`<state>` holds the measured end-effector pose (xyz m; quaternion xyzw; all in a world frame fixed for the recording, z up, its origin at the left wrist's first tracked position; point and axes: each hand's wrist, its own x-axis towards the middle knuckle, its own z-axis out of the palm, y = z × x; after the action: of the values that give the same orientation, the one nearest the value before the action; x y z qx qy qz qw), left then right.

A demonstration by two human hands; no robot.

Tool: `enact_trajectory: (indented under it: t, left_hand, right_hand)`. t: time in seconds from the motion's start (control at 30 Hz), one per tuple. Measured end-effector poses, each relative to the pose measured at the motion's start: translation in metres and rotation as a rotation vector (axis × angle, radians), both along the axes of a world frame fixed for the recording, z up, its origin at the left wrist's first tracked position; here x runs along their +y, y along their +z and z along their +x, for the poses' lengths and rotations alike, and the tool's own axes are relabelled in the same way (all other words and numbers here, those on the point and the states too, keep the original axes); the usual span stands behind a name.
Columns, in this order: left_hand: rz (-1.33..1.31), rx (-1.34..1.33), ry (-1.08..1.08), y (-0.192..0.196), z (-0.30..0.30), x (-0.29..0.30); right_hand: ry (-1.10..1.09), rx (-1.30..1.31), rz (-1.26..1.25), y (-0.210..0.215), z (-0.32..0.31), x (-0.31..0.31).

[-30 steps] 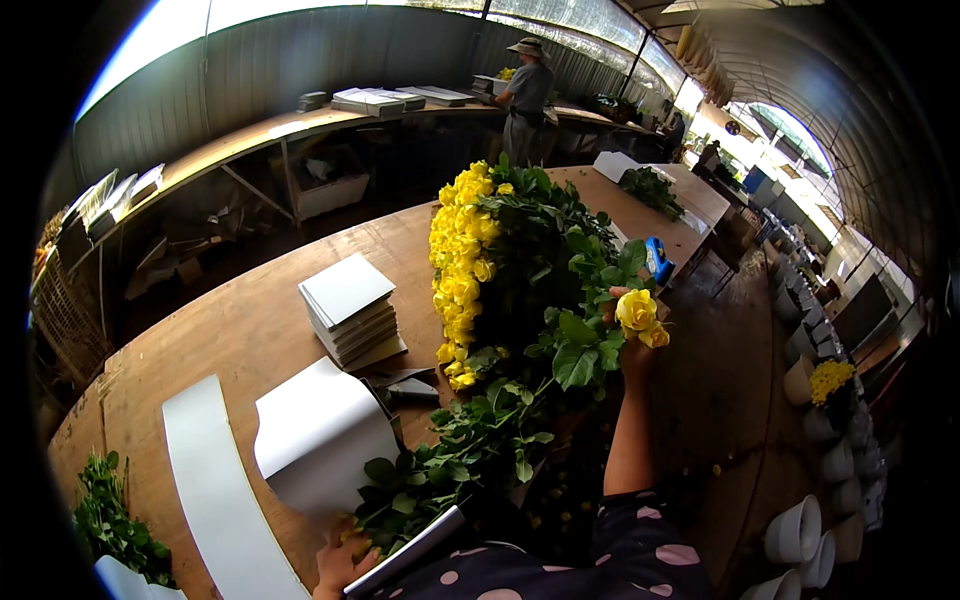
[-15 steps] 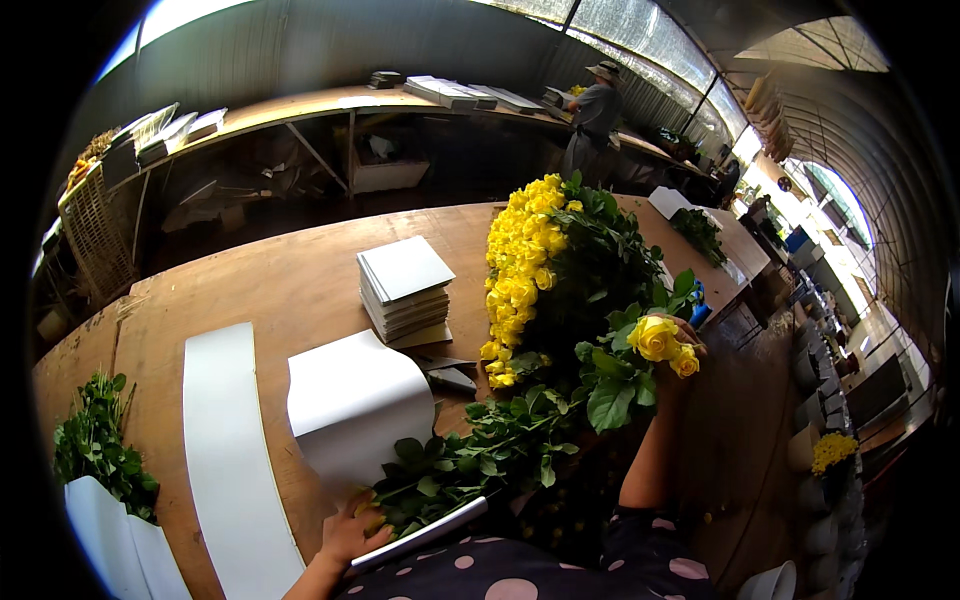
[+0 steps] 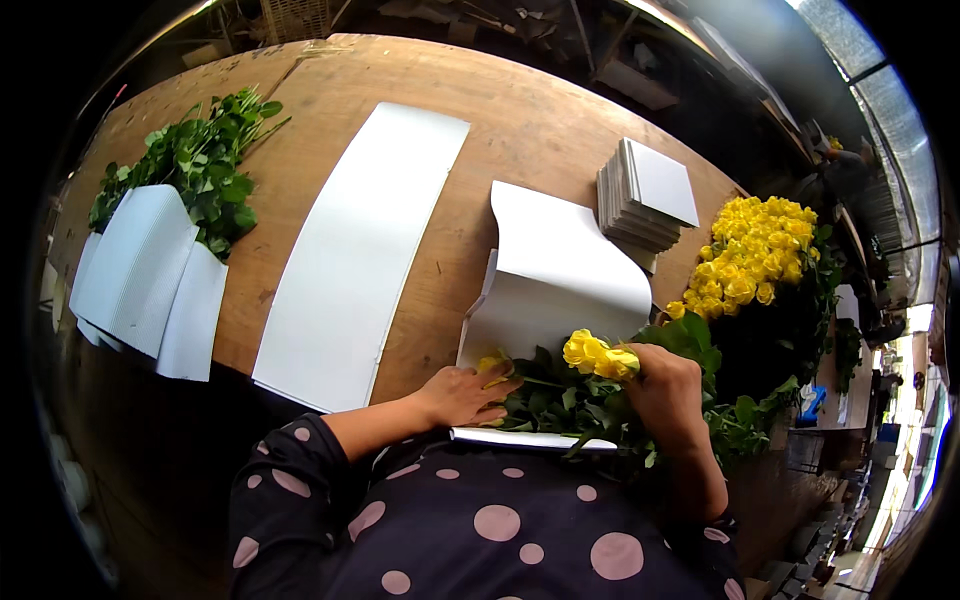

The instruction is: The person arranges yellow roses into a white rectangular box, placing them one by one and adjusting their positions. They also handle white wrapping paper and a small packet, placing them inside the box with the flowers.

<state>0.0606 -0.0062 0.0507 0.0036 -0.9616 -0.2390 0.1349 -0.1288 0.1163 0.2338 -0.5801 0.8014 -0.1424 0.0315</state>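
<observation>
My right hand [image 3: 668,385] is closed around a few yellow roses [image 3: 598,356], their blooms pointing left above a heap of green leaves [image 3: 570,400]. To their left, my left hand [image 3: 462,394] lies with its fingers spread over the leaves. A yellow rose head [image 3: 492,362] shows partly beneath its fingers. The leafy stems lie on a white sheet, whose near edge [image 3: 530,438] runs along my body. Beyond the stems, the same or another white sheet [image 3: 560,265] curves up over the table. I cannot tell whether the two join.
A large pile of yellow roses [image 3: 755,255] lies at the right. Near it stands a stack of cards [image 3: 640,195]. A long white sheet [image 3: 365,250] covers the table's middle, and a paper-wrapped leafy bundle [image 3: 140,270] sits at the left edge. The wooden table [image 3: 480,100] reaches behind.
My right hand has brought the yellow roses from the right in over the leaves, close to my left hand. The view has turned down and left. My left hand stays on the leaves.
</observation>
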Motion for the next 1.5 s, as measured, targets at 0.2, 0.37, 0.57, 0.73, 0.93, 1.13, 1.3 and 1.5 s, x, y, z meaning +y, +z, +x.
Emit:
enact_trajectory:
  t: [0.2,0.37,0.57,0.73,0.93,1.13,1.3,1.5]
  left_hand:
    - [-0.001,0.005,0.018,-0.006,0.012,0.005]
    - [-0.045,-0.072,0.021,-0.006,0.007,0.004]
    - [0.043,-0.031,0.044,-0.004,0.006,0.001]
    - [0.054,-0.146,0.019,0.001,0.003,-0.001]
    - [0.053,-0.196,0.061,0.001,0.008,0.000]
    - [0.000,-0.196,0.032,0.003,0.004,0.000]
    - [-0.002,-0.144,0.054,0.000,0.006,0.001]
    - [-0.011,-0.138,0.037,0.002,0.004,-0.002]
  right_hand:
    - [0.124,-0.238,0.258,-0.133,0.010,-0.045]
    - [0.171,-0.221,0.191,-0.173,0.005,-0.046]
    - [0.232,-0.255,0.202,-0.187,0.002,-0.042]
    - [0.163,-0.302,0.248,-0.162,0.001,-0.044]
    - [0.179,-0.412,0.000,-0.111,-0.004,-0.044]
    - [0.359,0.161,-0.170,-0.162,0.003,-0.051]
    - [0.404,0.119,-0.014,-0.180,0.003,-0.049]
    - [0.315,0.073,0.078,-0.189,0.007,-0.039]
